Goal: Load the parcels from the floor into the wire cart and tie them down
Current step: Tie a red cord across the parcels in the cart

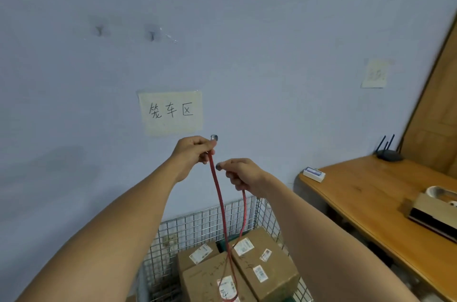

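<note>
Plainly the tying-down is the step in hand. The left hand (pixel 195 150) has its fingers curled tight round one end of the red cord (pixel 217 192), just below a small metal end piece (pixel 214 138). The right hand (pixel 241 174) pinches the other end, where a dark tip pokes out past the thumb. Both hands are raised in front of the wall, and the cord hangs from them in a long loop whose bottom lies on the parcels (pixel 264 267). These are cardboard boxes with white labels, stacked inside the wire cart (pixel 197 225). The floor is out of view, so whether any parcels are left there cannot be told.

The likeliest trouble is the slack loop. It could catch on a box corner or slide into the gap between boxes as the person lowers it, and then the cord would cross only part of the load. If the cord is stretchy, an end slipping from the fingers under tension could snap back. How the ends fasten to the mesh is unclear.

To the right, near the cart, stands a wooden table (pixel 371 192) with a router (pixel 388 153), a small white box (pixel 314 174) and a carton (pixel 435 210); it may crowd access on that side. A handwritten paper sign (pixel 170 112) and two wall hooks (pixel 152 35) sit on the wall, clear of the work.
</note>
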